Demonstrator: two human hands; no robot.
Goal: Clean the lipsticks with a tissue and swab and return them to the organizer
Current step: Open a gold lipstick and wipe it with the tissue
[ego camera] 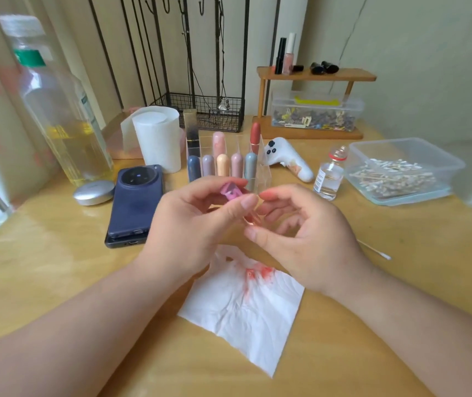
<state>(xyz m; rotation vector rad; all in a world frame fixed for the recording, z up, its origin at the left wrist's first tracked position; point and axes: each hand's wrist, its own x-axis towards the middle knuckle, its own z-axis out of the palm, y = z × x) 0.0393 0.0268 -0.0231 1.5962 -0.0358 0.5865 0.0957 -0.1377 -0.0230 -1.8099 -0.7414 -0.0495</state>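
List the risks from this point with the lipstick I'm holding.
1. The small bottle near the right hand looks uncapped; a sweep may tip it.
2. The tissue carries red smears; reusing that patch may re-stain the lipstick.
3. The left hand shares the grip by fingertips; a slip could mark the table.

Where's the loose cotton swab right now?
In the head view the loose cotton swab lies flat on the table at the right, just past the right hand and nearer than the clear tub of swabs.
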